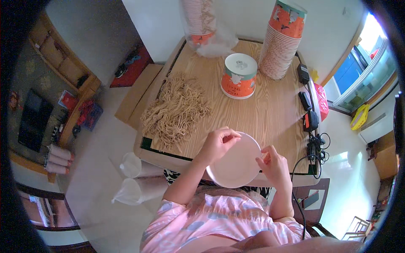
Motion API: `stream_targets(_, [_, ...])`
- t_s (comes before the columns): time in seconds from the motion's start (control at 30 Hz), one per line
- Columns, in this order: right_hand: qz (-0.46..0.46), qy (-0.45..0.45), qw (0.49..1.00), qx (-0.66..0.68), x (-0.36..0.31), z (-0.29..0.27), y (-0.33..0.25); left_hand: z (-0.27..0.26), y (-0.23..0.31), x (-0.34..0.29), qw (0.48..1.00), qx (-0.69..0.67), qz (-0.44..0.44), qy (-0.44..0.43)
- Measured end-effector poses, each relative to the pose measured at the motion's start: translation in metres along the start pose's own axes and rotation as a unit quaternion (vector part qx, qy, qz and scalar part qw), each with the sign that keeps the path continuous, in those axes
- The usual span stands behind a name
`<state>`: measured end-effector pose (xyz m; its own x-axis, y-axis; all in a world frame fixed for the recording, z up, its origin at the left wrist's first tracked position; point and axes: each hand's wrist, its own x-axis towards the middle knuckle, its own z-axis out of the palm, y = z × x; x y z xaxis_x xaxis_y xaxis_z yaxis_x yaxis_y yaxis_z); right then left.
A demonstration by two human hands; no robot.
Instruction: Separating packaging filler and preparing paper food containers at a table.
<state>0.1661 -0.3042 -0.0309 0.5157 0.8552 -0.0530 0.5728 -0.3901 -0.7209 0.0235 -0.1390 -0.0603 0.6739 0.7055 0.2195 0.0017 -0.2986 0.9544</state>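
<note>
A white paper bucket [236, 164], its open mouth facing me, is held over the table's near edge. My left hand [220, 142] pinches the upper left of its rim, fingertips pressed together. On the right side of the rim, the bent fingers and thumb of my right hand [272, 162] close on the edge. Whether anything thin lies between my fingertips is too small to make out. A loose heap of beige twine strands [177, 110] lies left of my hands. Beyond them an orange and green printed paper bucket [238, 80] stands upside down.
A tall stack of printed paper buckets [282, 46] stands at the back right; another stack [198, 21] in clear plastic is at the back. Black adapters [310, 120] and cables line the wooden table's [278, 118] right edge. Plastic-wrapped bucket stacks [139, 191] lie on the floor at left.
</note>
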Motion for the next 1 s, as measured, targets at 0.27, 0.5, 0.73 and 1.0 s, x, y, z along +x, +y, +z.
stream_targets(0.27, [-0.192,0.06,0.976,0.082,0.023,-0.007,-0.024,0.007,0.017,-0.008,0.996,0.055,0.019,-0.064])
stream_targets(0.5, [-0.176,0.095,0.979,0.042,0.057,0.024,-0.003,0.02,-0.013,0.032,0.99,0.096,0.071,-0.069])
stream_targets(0.73, [-0.122,0.164,0.971,0.121,0.064,0.022,0.009,0.024,-0.009,0.062,0.985,0.076,0.029,-0.155])
stream_targets(1.0, [-0.182,0.119,0.97,0.11,0.064,0.017,0.006,0.018,0.002,0.042,0.977,-0.082,-0.123,-0.152])
